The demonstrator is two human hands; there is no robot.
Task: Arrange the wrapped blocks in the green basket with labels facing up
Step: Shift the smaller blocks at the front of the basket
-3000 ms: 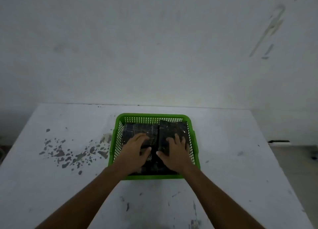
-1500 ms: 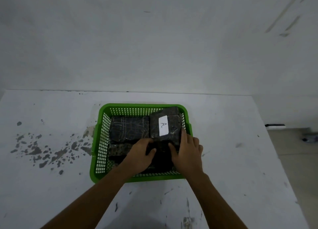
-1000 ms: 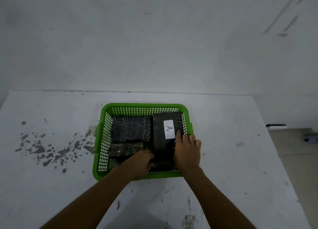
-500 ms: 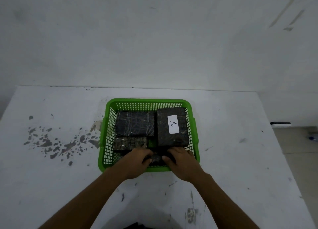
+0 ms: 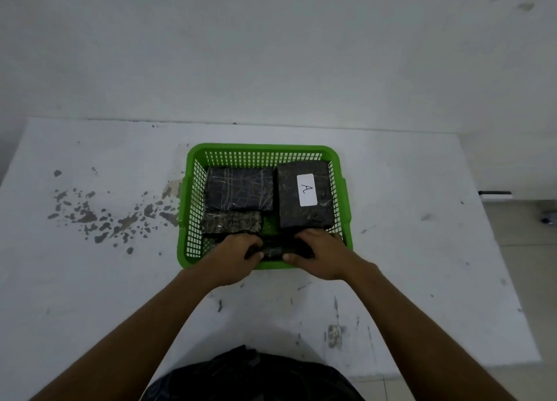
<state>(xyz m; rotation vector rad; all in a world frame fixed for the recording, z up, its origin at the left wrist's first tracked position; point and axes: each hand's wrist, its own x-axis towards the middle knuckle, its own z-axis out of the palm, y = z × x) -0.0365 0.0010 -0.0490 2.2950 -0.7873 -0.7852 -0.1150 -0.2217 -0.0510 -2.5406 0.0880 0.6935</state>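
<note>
1. Since the earlier frames, the labelled block has been turned label-up and laid flat in the far right of the green basket, and both hands have been drawn back to the near wall.
2. A dark wrapped block at the near edge of the basket is now gripped from both ends: the left hand is closed on its left end, the right hand on its right end.
3. Two further blocks are seen with no label showing: a large one at the far left, and a narrower one just in front of it.
4. The step in hand is judged to be the turning of the near block, so that its label can be brought to the top; whether it carries a label cannot be told, as little of it is shown between the hands.
5. For the next move, the block would need to be lifted slightly clear of its neighbours, rolled, and set down flat in the near row.
6. A small patch of bare basket floor is visible between the blocks, so room for shifting is tight.
7. One label is counted face-up; most of the task is judged still undone.
</note>
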